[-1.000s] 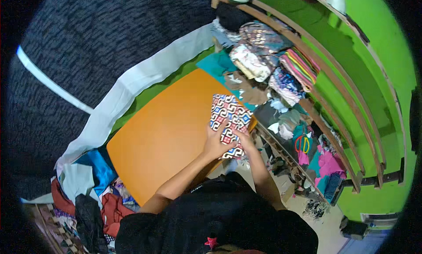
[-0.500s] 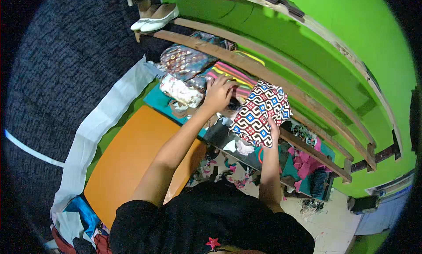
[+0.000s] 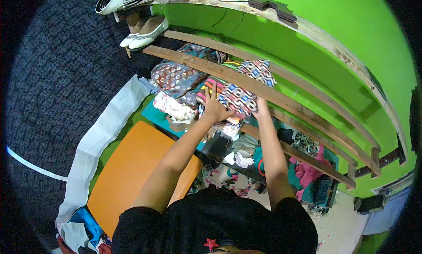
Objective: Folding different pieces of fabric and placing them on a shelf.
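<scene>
A cloth with a black, white, red and blue geometric pattern [image 3: 237, 99] lies over striped pink and yellow fabric [image 3: 210, 88]. A wooden slat crosses above it, and part of the cloth shows beyond that slat. My right hand [image 3: 262, 108] grips the cloth's right edge; its fingertips are partly hidden. My left hand [image 3: 214, 109] rests with fingers spread on the striped fabric, its thumb reaching the patterned cloth's near edge. Beside it on the left lie a white floral bundle [image 3: 173, 108] and a grey-blue cloth with shiny dots [image 3: 176, 79].
Wooden slats [image 3: 303, 105] run across the shelf along the green wall [image 3: 347, 43]. White shoes [image 3: 147, 33] stand at its left end. An orange board [image 3: 136, 170] lies nearer me. Pink fabric scraps [image 3: 314, 168] sit at right; more scraps litter the floor.
My right hand has carried the patterned cloth left and away from me, onto the striped fabric and beneath the slat. My left hand has shifted slightly nearer, its fingers still spread.
</scene>
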Available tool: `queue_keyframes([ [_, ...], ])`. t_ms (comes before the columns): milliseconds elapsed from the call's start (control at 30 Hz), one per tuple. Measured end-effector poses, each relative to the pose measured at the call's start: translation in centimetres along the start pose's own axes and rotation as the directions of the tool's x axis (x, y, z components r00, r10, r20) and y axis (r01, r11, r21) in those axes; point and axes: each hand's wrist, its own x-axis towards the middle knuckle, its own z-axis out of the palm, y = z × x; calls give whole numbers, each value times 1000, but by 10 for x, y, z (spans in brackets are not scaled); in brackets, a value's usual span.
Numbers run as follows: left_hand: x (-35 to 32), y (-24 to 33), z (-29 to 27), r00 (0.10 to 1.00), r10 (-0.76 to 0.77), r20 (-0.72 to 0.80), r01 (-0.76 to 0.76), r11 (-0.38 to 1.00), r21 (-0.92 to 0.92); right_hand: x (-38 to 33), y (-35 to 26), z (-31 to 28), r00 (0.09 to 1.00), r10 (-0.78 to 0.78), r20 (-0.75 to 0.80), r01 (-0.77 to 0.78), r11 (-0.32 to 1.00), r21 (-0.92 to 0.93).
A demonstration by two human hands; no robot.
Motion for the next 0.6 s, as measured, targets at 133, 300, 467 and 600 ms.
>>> queue_keyframes([
  [133, 4, 6, -15, 977, -56, 204, 76, 993, -93, 42, 30, 19, 1000, 5, -13, -6, 995, -102],
  [300, -2, -4, -23, 879, -135, 458, 183, 981, -64, 47, 41, 69, 977, 176, -121, -197, 960, -201],
  [467, -21, 0, -22, 990, 15, -141, -30, 994, -103, 73, 43, 58, 999, 37, -10, -38, 999, -32],
  [600, -27, -8, -27, 995, 58, -82, -78, 960, -269, 77, 33, 51, 969, 78, -233, -8, 958, 286],
])
